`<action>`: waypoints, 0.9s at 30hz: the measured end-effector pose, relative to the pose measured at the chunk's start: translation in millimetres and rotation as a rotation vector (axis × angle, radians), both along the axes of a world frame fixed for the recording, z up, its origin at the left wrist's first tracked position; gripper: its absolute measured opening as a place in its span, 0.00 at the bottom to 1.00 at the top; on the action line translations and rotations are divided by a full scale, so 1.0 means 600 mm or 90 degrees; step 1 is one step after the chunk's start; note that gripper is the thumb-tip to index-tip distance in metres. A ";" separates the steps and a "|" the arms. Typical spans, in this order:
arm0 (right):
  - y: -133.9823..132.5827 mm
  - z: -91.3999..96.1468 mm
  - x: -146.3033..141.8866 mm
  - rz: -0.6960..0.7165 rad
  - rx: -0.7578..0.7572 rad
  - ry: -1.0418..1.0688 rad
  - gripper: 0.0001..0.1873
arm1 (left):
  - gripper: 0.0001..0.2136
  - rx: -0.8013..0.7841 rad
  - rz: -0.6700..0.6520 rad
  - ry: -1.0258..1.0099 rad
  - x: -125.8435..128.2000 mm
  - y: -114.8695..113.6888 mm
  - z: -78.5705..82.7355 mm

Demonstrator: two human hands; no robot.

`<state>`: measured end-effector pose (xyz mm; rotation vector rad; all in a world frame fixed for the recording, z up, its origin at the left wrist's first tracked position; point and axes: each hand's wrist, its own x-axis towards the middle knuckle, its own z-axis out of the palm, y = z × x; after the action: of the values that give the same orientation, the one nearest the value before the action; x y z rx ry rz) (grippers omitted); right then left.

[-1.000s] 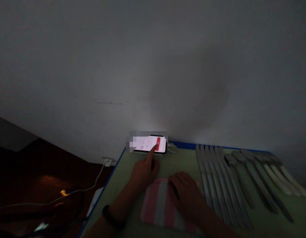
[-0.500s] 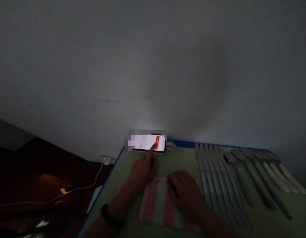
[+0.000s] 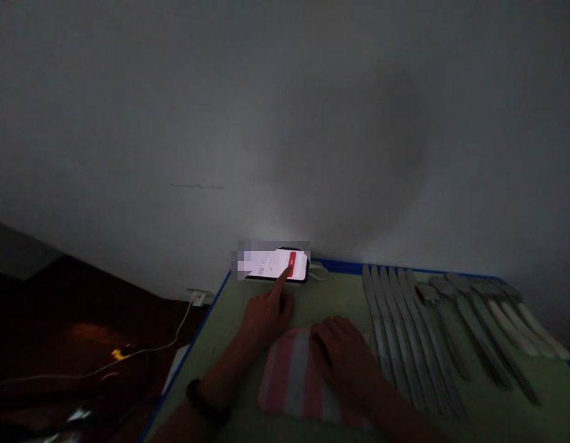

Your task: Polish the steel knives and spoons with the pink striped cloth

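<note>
A lit phone [image 3: 276,264] lies at the back edge of the table, its screen showing timer digits and a red button; part of it is blurred out. My left hand [image 3: 266,312] points at it with the index finger stretched out, the tip at the red button, and the other fingers curled with nothing in them. On a pink-and-white striped cloth [image 3: 291,381] rests my right hand [image 3: 342,357], palm down, fingers loosely laid out and not gripping. Several table knives [image 3: 399,326] lie side by side just right of that hand.
Right of the knives lie several spoons [image 3: 469,326] and several white-handled utensils [image 3: 519,332]. The green table [image 3: 215,344] has a blue edge and meets a grey wall [image 3: 174,123]. A white cable [image 3: 174,341] hangs from a socket [image 3: 199,298] at left.
Almost nothing differs. The view has shifted very slightly; my left fingertip stays at the red button and my right hand stays on the cloth.
</note>
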<state>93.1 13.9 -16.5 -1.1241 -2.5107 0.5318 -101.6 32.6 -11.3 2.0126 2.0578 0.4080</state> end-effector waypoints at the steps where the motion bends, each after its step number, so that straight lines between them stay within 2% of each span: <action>1: 0.000 0.000 0.000 0.000 -0.001 -0.001 0.07 | 0.28 0.001 -0.001 -0.001 0.000 0.000 0.000; 27: -0.001 -0.002 0.001 -0.003 0.013 -0.002 0.07 | 0.29 0.005 0.002 0.052 0.001 0.000 -0.002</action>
<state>93.9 13.3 -17.8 -1.1240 -2.5104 0.5013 -101.0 32.8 -12.8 2.0627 2.1096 0.3403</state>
